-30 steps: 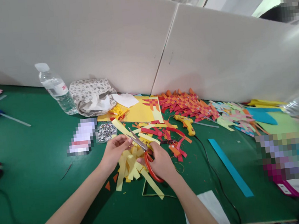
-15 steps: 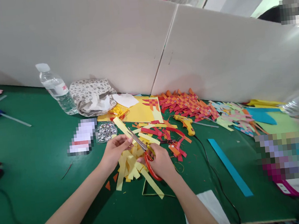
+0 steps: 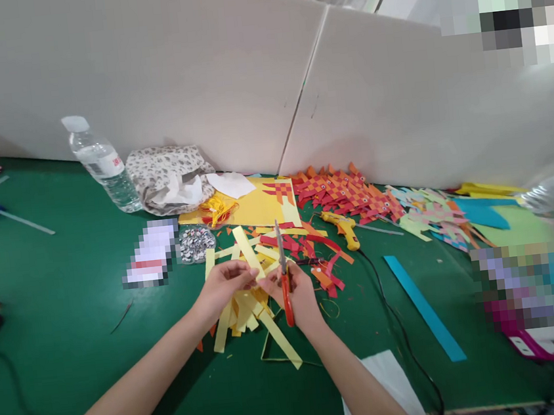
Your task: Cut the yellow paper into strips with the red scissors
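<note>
My left hand (image 3: 226, 284) pinches a pale yellow paper strip (image 3: 246, 249) near its lower end. Hooked in my right hand (image 3: 293, 293) are red-handled scissors (image 3: 283, 259), blades pointing up and away from me, held apart from the strip. The right fingertips reach toward the strip's lower end beside the left fingers; whether they touch it I cannot tell. Under both hands lies a heap of cut yellow strips (image 3: 284, 342). Red and orange paper scraps (image 3: 328, 275) are strewn just right of the scissors.
A yellow glue gun (image 3: 342, 228) with a black cord lies right of the scraps. Behind it are woven red-orange paper fish (image 3: 349, 193). A water bottle (image 3: 104, 166), a bag of small googly eyes (image 3: 196, 244) and a blue strip (image 3: 423, 307) lie around the green table (image 3: 101, 371).
The scissors have swung from angled across the strip to upright, away from it. My right fingertips have come close to my left fingers. The strip's top has shifted right and down.
</note>
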Demonstrator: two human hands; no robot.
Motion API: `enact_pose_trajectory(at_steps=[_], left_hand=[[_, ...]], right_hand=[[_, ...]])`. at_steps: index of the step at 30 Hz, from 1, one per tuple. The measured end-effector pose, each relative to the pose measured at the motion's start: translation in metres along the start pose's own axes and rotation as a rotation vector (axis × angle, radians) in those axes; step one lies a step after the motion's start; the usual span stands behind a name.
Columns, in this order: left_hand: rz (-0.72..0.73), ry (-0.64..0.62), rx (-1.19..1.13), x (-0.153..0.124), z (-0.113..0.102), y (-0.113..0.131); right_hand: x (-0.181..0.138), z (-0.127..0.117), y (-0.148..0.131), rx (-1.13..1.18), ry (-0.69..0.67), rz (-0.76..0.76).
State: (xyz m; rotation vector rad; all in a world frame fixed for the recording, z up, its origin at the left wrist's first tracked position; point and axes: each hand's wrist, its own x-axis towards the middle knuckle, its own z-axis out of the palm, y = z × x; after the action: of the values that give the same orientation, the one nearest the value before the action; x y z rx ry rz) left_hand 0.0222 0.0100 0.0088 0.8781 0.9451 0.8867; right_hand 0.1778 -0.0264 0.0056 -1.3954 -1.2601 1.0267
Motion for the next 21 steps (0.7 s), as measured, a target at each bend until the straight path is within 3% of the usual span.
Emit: enact_pose_trajectory(at_steps=[4,12,15,21], left_hand=[[-0.055,-0.029,0.017,-0.001,0.004,-0.002],[-0.018,-0.001,0.01,0.0,0.0,0.005],[0.022,0.026,-0.003,0.0,-0.003,0.007],[0.101,0.135,-0.069,0.004,-0.013,0.013]], right_hand=[[0.001,0.003,0.001,0.111,0.005,-0.02],[0.003,-0.001,-0.001,0.044,-0.048,-0.028],[0.003,-0.005,-0.002,-0.077,-0.041,-0.011],[0.004,-0.014,-0.012,-0.532,-0.097,-0.013]])
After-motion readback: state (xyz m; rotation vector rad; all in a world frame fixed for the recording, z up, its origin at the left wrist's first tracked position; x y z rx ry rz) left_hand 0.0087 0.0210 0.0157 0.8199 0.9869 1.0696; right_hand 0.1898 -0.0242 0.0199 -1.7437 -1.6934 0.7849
